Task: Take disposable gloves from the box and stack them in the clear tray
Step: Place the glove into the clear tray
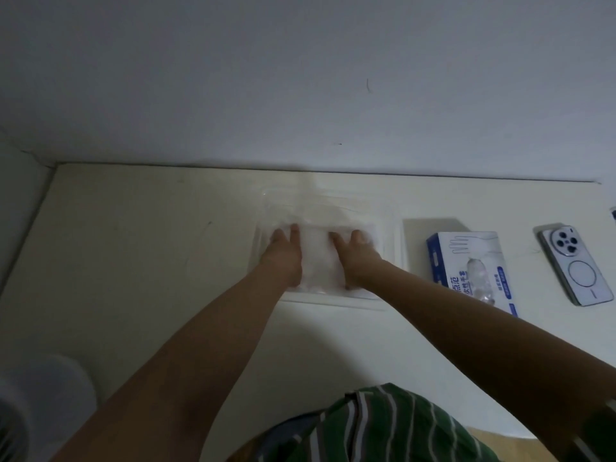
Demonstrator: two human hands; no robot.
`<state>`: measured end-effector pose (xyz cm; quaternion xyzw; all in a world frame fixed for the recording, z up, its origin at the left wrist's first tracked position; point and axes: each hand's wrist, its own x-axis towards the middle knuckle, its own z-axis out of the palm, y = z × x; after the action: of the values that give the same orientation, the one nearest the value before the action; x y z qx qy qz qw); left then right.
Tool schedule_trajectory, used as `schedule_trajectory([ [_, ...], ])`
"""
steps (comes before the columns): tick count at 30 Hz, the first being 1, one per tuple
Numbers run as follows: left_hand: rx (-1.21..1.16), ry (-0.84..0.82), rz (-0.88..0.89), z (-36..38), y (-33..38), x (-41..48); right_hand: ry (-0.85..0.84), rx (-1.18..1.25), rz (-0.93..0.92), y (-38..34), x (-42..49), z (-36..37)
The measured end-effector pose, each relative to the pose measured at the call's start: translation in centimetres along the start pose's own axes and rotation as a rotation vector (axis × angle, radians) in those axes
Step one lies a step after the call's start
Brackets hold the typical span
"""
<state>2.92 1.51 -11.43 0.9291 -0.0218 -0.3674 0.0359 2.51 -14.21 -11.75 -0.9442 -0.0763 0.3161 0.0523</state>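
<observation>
left hand (285, 251): flat, fingers straight, pressing gloves (320, 258) in clear tray (396, 241) | right hand (356, 258): flat, pressing same gloves

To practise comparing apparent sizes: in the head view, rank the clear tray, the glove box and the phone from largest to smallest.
1. clear tray, plainly largest.
2. glove box.
3. phone, slightly smaller; edge distortion makes this pair unsure.

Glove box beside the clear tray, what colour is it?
The glove box is white with blue sides and blue print; head view shows it best.
</observation>
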Motion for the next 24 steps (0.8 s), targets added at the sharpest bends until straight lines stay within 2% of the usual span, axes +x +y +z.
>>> schedule_trajectory([
  [8, -0.058, -0.052, -0.059, 0.1, 0.5, 0.7, -0.028, 0.049, 0.006, -0.1, 0.1, 0.3],
  [10, -0.001, -0.05, -0.058, 0.0, 0.6, 0.2, -0.031, 0.041, 0.004, -0.1, -0.4, 0.0],
  [13, 0.024, -0.049, -0.061, -1.0, 0.7, -0.9, 0.021, -0.021, -0.079, -0.1, -1.7, -1.2],
  [15, 0.034, 0.057, -0.039, -2.0, 0.9, -1.8, 0.089, 0.004, -0.159, 0.0, -2.7, -2.7],
  [17, 0.026, 0.277, -0.015, -3.2, 1.7, -2.8, 0.197, 0.099, -0.266, 0.5, -3.9, -4.6],
  [20, -0.114, 0.623, 0.038, -4.8, 4.5, -4.1, 0.382, 0.297, -0.371, 2.3, -6.1, -7.2],
  [22, -0.23, 0.755, 0.099, -5.6, 7.4, -5.0, 0.514, 0.388, -0.36, 4.7, -7.5, -8.1],
  [24, -0.32, 0.799, 0.179, -6.0, 10.8, -6.0, 0.594, 0.457, -0.282, 8.0, -8.8, -8.2],
])
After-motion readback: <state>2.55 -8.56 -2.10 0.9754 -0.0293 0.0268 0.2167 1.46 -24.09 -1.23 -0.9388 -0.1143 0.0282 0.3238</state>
